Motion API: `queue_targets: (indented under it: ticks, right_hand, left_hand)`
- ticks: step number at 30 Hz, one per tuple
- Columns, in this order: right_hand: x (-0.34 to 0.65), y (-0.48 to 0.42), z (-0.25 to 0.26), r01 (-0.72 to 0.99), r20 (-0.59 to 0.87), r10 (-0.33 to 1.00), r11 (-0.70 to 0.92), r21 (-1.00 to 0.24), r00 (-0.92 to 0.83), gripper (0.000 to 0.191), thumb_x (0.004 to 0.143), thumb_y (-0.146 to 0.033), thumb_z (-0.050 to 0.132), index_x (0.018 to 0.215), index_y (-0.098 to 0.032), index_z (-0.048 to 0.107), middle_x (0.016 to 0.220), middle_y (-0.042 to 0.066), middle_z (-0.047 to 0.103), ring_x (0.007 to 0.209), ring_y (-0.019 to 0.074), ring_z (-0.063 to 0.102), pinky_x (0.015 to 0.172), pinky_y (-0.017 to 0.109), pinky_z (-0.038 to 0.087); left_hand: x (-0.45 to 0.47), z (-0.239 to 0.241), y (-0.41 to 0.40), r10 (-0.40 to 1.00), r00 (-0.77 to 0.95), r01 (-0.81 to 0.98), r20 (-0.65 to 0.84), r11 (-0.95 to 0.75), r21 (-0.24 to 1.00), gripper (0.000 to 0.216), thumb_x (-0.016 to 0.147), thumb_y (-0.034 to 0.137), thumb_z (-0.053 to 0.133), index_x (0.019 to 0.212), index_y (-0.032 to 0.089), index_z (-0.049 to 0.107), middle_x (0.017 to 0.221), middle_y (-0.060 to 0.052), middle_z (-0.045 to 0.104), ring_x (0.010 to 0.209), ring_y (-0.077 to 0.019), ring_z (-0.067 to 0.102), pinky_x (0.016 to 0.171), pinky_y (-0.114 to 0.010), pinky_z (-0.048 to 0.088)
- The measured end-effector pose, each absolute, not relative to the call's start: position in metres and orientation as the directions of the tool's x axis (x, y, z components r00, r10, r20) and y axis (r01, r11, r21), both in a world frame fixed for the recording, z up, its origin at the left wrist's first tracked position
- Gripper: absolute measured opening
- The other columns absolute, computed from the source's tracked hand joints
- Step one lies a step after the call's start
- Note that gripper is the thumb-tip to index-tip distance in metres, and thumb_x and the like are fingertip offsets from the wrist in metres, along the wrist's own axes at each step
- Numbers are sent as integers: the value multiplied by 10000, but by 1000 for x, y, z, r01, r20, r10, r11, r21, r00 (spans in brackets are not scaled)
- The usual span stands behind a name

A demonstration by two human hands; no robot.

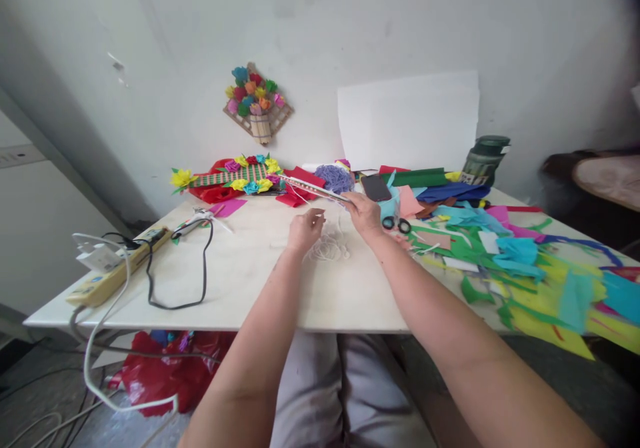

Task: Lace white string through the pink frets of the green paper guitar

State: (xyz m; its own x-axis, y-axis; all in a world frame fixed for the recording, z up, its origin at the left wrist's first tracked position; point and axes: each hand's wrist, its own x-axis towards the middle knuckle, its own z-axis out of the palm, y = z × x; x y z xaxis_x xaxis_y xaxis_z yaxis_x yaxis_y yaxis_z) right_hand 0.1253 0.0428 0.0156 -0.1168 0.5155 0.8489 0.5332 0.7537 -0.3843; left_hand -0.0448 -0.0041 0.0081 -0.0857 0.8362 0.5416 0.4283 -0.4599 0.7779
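My left hand [305,229] hovers over the white table [240,281] with its fingers pinched on a thin white string. A loose tangle of that white string [330,248] lies just right of it. My right hand [364,212] is closed on the near end of a long flat strip [313,188] that runs back toward a paper flower decoration [240,176]. Black-handled scissors [397,223] lie just right of my right hand.
Heaps of coloured paper scraps [520,261] cover the table's right side. A power strip [115,271] and a glue gun [193,223] with a black cord sit at the left. A dark phone [376,188], purple yarn [334,178], a green jar [484,159] and white sheet [407,120] stand at the back.
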Motion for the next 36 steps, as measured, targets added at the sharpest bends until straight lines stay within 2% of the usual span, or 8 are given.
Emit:
queue_targets:
  ticks: [2, 4, 8, 12, 17, 21, 26, 36]
  right_hand:
    - [124, 42, 16, 564, 862, 488, 754, -337, -137, 263, 854, -336, 453, 992, -220, 645, 996, 44, 669, 923, 171, 606, 816, 281, 449]
    - [123, 40, 17, 590, 876, 455, 756, -283, -162, 258, 861, -319, 446, 990, -213, 642, 988, 43, 673, 918, 168, 610, 812, 281, 459]
    - [121, 35, 20, 630, 896, 370, 763, -144, -243, 249, 865, -261, 434, 990, -196, 639, 993, 54, 672, 926, 173, 608, 811, 286, 473]
    - [117, 31, 22, 653, 899, 313, 757, -42, -305, 246, 864, -230, 428, 990, -204, 637, 1012, 53, 665, 933, 171, 601, 820, 287, 471]
    - [114, 29, 22, 655, 886, 296, 755, 11, -357, 250, 857, -195, 430, 1002, -198, 634, 1029, 54, 659, 940, 166, 596, 819, 281, 465]
    - [111, 32, 18, 639, 897, 289, 769, -9, -336, 241, 850, -202, 447, 994, -194, 640, 1022, 53, 661, 936, 167, 599, 821, 280, 469]
    - [107, 38, 14, 581, 906, 336, 803, -134, -255, 232, 861, -280, 453, 976, -210, 643, 984, 37, 675, 916, 153, 616, 790, 265, 490]
    - [111, 40, 15, 545, 896, 404, 801, -248, -185, 249, 858, -321, 459, 984, -213, 646, 978, 42, 680, 910, 163, 626, 813, 287, 487]
  left_hand:
    - [-42, 10, -6, 810, -82, 474, 581, -481, 738, 156, 680, 208, 620, 830, 195, 659, 667, -34, 669, 424, -102, 552, 493, -223, 457]
    - [-37, 13, -8, 801, -117, 448, 587, -485, 751, 161, 701, 279, 605, 811, 174, 658, 639, -37, 660, 444, -108, 565, 484, -217, 456]
    - [-31, 20, -10, 840, -232, 225, 490, -443, 868, 335, 701, 410, 584, 841, 113, 647, 627, -57, 656, 420, -105, 555, 422, -203, 439]
    - [-32, 23, -8, 855, -256, 108, 451, -438, 892, 295, 670, 383, 589, 734, 98, 628, 638, -74, 665, 391, -105, 546, 405, -209, 433]
    - [-34, 24, -8, 860, -329, 37, 390, -401, 915, 209, 631, 306, 578, 649, 101, 610, 610, -71, 660, 389, -120, 553, 408, -221, 441]
    - [-33, 27, -11, 861, -357, 12, 362, -383, 924, 162, 619, 264, 565, 602, 105, 594, 577, -61, 649, 387, -112, 547, 422, -217, 450]
    - [-33, 31, -13, 875, -337, -57, 348, -388, 920, 177, 607, 283, 594, 629, 108, 599, 552, -50, 636, 389, -116, 544, 426, -226, 445]
    - [-42, 31, -15, 867, -260, -89, 425, -460, 883, 111, 581, 215, 551, 546, 126, 605, 552, -42, 633, 446, -115, 547, 487, -238, 445]
